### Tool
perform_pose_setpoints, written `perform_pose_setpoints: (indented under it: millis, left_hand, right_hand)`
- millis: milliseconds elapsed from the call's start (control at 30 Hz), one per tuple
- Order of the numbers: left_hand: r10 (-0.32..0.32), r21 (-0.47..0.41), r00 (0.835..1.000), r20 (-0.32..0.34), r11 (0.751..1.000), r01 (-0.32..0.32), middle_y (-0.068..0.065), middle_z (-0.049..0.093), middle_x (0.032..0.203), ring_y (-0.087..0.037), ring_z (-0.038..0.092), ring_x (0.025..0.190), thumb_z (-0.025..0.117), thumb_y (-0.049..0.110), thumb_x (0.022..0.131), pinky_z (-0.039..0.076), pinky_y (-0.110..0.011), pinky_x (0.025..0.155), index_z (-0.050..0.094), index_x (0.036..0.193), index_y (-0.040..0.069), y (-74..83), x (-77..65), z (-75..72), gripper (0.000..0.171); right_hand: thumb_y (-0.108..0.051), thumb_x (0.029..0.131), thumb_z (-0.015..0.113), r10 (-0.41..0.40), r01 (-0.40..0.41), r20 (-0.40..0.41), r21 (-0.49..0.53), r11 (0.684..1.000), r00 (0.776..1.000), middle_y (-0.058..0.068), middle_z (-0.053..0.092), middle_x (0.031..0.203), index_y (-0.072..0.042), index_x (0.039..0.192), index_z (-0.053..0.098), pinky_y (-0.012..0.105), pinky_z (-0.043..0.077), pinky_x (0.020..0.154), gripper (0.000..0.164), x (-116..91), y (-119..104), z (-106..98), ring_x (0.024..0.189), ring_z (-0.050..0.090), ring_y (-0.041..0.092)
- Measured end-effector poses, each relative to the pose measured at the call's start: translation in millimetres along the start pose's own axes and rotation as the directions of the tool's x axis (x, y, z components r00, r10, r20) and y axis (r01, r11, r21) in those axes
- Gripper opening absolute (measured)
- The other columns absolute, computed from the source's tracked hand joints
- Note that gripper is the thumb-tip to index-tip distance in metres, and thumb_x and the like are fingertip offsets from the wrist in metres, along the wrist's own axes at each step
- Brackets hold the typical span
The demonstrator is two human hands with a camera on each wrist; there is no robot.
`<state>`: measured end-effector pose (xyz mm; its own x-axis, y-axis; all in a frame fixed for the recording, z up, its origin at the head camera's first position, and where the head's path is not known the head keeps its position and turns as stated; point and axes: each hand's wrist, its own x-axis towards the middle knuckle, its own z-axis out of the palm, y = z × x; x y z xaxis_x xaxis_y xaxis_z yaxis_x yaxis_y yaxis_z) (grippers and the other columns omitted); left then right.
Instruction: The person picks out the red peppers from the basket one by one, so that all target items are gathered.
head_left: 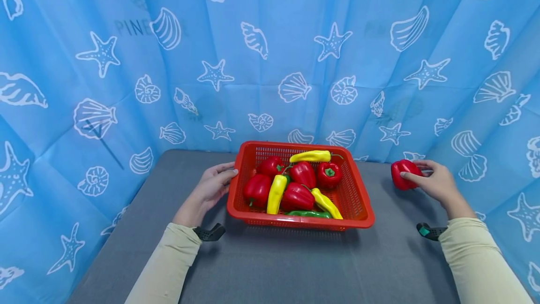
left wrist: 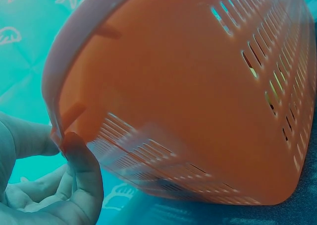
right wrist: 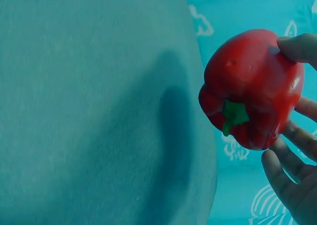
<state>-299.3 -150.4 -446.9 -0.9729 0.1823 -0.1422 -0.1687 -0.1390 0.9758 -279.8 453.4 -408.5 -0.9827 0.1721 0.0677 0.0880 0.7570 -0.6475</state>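
My left hand (head_left: 213, 183) pinches the left rim of a red plastic basket (head_left: 363, 196) between thumb and fingers. The left wrist view shows the thumb and a fingertip meeting at the rim, beside the slotted basket wall (left wrist: 163, 76). Out to the right, my right hand (head_left: 436, 183) holds a red bell pepper (head_left: 404, 174) above the table. The right wrist view shows this bell pepper (right wrist: 252, 81) with its green stem, gripped by the thumb on one side and fingers on the other. Inside the basket lie several red bell peppers (head_left: 297, 197) and yellow long peppers (head_left: 276, 194).
A green long pepper (head_left: 310, 214) lies along the basket's front inside wall. The basket is on a grey cloth-covered table (head_left: 291, 266). Behind and at both sides hangs a blue curtain (head_left: 261, 83) printed with white shells and starfish.
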Motion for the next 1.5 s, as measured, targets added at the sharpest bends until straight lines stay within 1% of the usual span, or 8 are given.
perform_pose_setpoints:
  millis: [167, 333, 533, 667, 833, 1067, 1300, 1500]
  left_hand:
    - [0.001, -0.01, 1.0, 0.003, 1.0, -0.001, -0.02, 0.061, 0.15, -0.029, 0.07, 0.122, 0.065, 0.021, 0.107, 0.064, -0.03, 0.091, 0.052, 0.153, 0.007, 0.8, 0.2, -0.6, 0.05]
    - [0.004, -0.015, 1.0, 0.008, 1.0, -0.004, -0.02, 0.06, 0.15, -0.027, 0.071, 0.12, 0.065, 0.021, 0.107, 0.064, -0.031, 0.092, 0.053, 0.153, 0.007, 1.2, 0.6, -0.4, 0.05]
    - [0.001, -0.012, 1.0, 0.007, 1.0, -0.001, -0.02, 0.06, 0.15, -0.03, 0.069, 0.124, 0.066, 0.022, 0.106, 0.064, -0.031, 0.092, 0.052, 0.153, 0.007, 0.0, 0.7, -0.8, 0.051]
    - [0.004, -0.015, 1.0, 0.008, 1.0, -0.004, -0.02, 0.06, 0.151, -0.031, 0.069, 0.124, 0.066, 0.022, 0.106, 0.064, -0.031, 0.093, 0.052, 0.154, 0.007, -0.5, 1.4, -1.4, 0.051]
    - [-0.003, -0.021, 1.0, 0.003, 1.0, 0.003, -0.02, 0.061, 0.15, -0.027, 0.07, 0.12, 0.065, 0.02, 0.107, 0.064, -0.031, 0.092, 0.053, 0.152, 0.007, -1.0, 1.8, -1.9, 0.049]
    - [0.002, -0.037, 1.0, 0.007, 0.999, -0.002, -0.022, 0.061, 0.149, -0.023, 0.072, 0.113, 0.065, 0.018, 0.106, 0.064, -0.031, 0.09, 0.053, 0.152, 0.005, -1.3, 3.0, -1.1, 0.049]
    - [0.0, -0.023, 1.0, 0.013, 1.0, 0.0, -0.021, 0.06, 0.15, -0.028, 0.071, 0.12, 0.065, 0.02, 0.106, 0.064, -0.031, 0.092, 0.052, 0.153, 0.006, -0.8, 0.7, -0.9, 0.051]
    - [0.004, -0.018, 1.0, 0.018, 1.0, -0.004, -0.02, 0.061, 0.15, -0.026, 0.072, 0.118, 0.067, 0.021, 0.105, 0.064, -0.033, 0.094, 0.052, 0.153, 0.007, 1.2, -0.5, -1.0, 0.052]
  right_hand:
    - [-0.033, 0.098, 0.075, 0.046, -0.046, 0.012, -0.024, 0.999, 0.999, 0.044, 0.037, 0.145, 0.016, 0.153, 0.033, 0.04, 0.062, 0.068, 0.084, 1.6, 8.9, -0.8, 0.124, 0.041, 0.062]
    - [-0.034, 0.098, 0.076, 0.084, -0.083, 0.017, -0.037, 0.996, 0.996, 0.045, 0.035, 0.146, 0.017, 0.153, 0.031, 0.043, 0.063, 0.069, 0.087, 3.4, 17.8, -1.6, 0.123, 0.04, 0.063]
    - [-0.033, 0.095, 0.079, 0.072, -0.072, -0.001, -0.079, 0.994, 0.997, 0.045, 0.038, 0.143, 0.016, 0.15, 0.035, 0.046, 0.064, 0.07, 0.086, 7.1, 30.2, -0.7, 0.119, 0.044, 0.061]
    - [-0.034, 0.094, 0.079, 0.065, -0.064, -0.001, -0.102, 0.993, 0.998, 0.045, 0.039, 0.141, 0.017, 0.148, 0.037, 0.048, 0.064, 0.07, 0.085, 10.1, 33.8, -0.5, 0.117, 0.044, 0.061]
    - [-0.036, 0.094, 0.079, 0.069, -0.067, 0.016, -0.11, 0.992, 0.997, 0.045, 0.038, 0.142, 0.015, 0.15, 0.036, 0.049, 0.065, 0.071, 0.088, 10.8, 32.2, 1.3, 0.118, 0.043, 0.061]
    - [-0.033, 0.095, 0.079, 0.055, -0.053, 0.024, -0.102, 0.993, 0.998, 0.045, 0.037, 0.143, 0.016, 0.152, 0.035, 0.051, 0.065, 0.073, 0.087, 9.1, 27.5, 5.1, 0.12, 0.042, 0.062]
    - [-0.039, 0.097, 0.075, 0.038, -0.037, 0.003, -0.133, 0.99, 0.999, 0.046, 0.037, 0.143, 0.015, 0.154, 0.033, 0.059, 0.063, 0.08, 0.089, 8.9, 27.5, 10.3, 0.12, 0.041, 0.062]
    - [-0.034, 0.096, 0.077, 0.026, -0.026, 0.002, -0.125, 0.992, 1.0, 0.045, 0.036, 0.143, 0.015, 0.154, 0.032, 0.055, 0.064, 0.075, 0.088, 8.2, 26.7, 12.6, 0.12, 0.041, 0.062]
